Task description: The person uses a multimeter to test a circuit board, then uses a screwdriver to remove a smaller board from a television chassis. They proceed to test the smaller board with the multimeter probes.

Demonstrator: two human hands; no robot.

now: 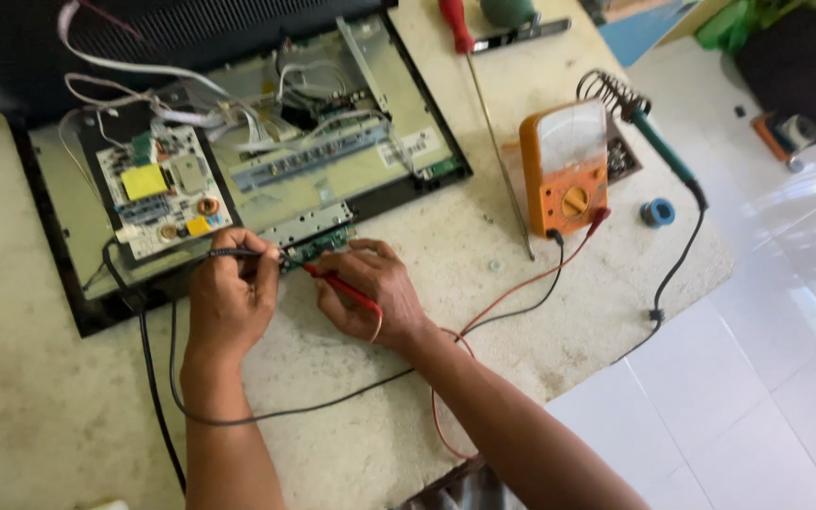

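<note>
Both hands work at the front edge of the opened black television (59, 255): left hand (230, 300) closed around the black probe (238, 253), right hand (375, 293) pinching the red probe (342, 288), tips on the small green board (316, 246). Rough pale worktop (540, 76). Orange boxy meter (567, 168) near its right edge; back cover already off, probing apparently unfinished.

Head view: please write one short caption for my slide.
Two hands press black and red probes to a small green board.
</note>
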